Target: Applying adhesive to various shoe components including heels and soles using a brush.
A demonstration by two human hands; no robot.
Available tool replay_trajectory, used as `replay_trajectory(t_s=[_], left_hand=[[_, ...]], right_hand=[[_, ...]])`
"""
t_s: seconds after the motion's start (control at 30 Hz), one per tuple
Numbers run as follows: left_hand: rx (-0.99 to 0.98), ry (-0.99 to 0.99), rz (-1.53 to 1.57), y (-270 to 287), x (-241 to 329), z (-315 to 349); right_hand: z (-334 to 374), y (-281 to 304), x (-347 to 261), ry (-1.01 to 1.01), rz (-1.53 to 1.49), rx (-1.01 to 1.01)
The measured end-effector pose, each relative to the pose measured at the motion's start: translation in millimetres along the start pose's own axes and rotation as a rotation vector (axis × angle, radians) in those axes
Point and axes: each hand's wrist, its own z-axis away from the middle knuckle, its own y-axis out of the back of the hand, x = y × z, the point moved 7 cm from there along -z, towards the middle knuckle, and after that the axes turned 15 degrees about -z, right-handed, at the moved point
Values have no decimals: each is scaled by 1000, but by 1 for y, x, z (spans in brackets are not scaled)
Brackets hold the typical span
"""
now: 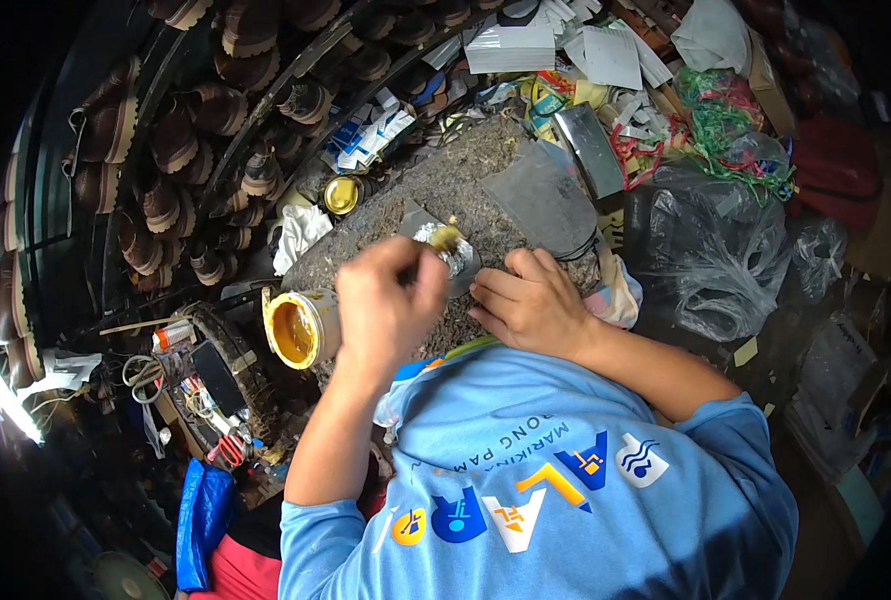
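Note:
My left hand [391,300] is closed around a small glue brush [447,238], whose handle is hidden in the fist. The brush's yellow-coated end sits over a small grey sheet piece [461,282] with a shiny, wet-looking surface. This piece lies on a rough, crusted work block [386,225]. Beside its right edge, my right hand [531,300] rests with bent, slightly spread fingers, fingertips at the sheet's edge. Left of my left wrist a tub [324,312] lies tilted, its mouth toward me, with amber-yellow glue [293,332] inside.
A larger grey sheet [546,198] lies farther back on the block. An open yellow-rimmed tin [343,195] stands behind the tub. Racks of brown shoes [174,140] fill the left. Clear plastic bags [711,250] lie right; a tool box [221,380] with scissors stands left.

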Motion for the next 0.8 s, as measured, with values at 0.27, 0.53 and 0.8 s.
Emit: replay_trajectory(t_s=[0.27,0.53,0.8], left_hand=[[-3,107,-39,3,-15,-17],[17,200,-109,6,-33,-32],[-52,197,-130,8,-40,-42]], right_hand=[[-2,0,1,-2,-15,-15],[-4,0,3,-6,-55,0],[-5,-1,5,-6,-63,-1]])
